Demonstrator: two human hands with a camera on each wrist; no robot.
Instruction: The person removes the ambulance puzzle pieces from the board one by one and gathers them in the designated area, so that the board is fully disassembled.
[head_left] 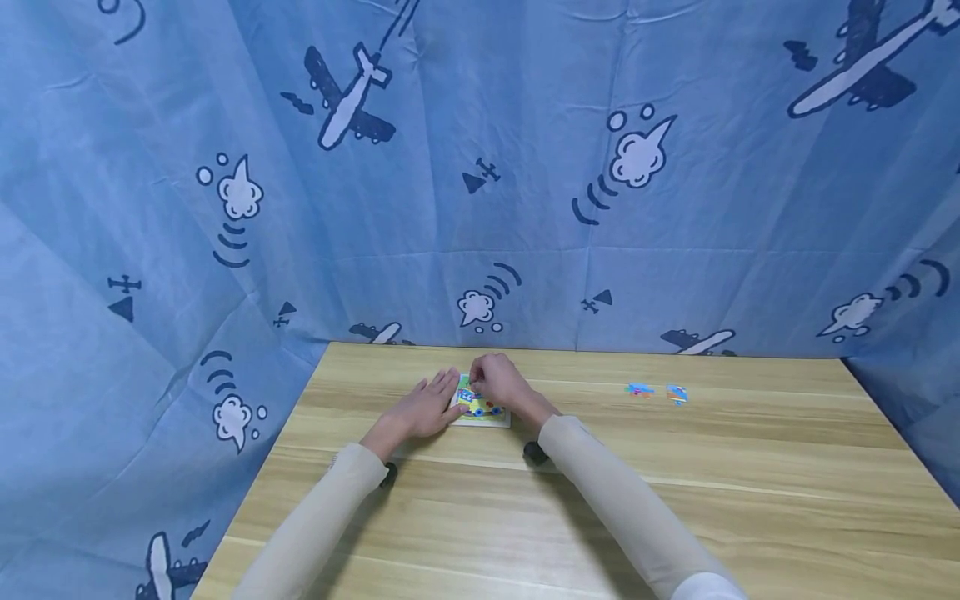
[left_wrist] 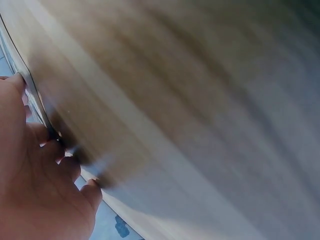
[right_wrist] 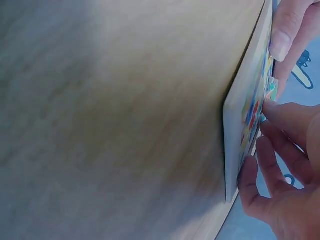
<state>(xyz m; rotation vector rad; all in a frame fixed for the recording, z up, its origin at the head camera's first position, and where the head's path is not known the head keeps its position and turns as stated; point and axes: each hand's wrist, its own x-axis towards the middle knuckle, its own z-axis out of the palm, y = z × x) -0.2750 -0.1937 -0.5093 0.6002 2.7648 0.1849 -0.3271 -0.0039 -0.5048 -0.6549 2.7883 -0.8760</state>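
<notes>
In the head view, I'm seeing the jigsaw puzzle (head_left: pixel 486 414) lying on the bench (head_left: pixel 465 517) between both hands; two loose jigsaw pieces (head_left: pixel 641 390) are lying well apart from it, to the right. The left wrist view is showing me the left hand (left_wrist: pixel 42 190), its grip relaxed. In the right wrist view, the right hand (right_wrist: pixel 287 155) is pinching a jigsaw piece (right_wrist: pixel 273 89) over the puzzle.
</notes>
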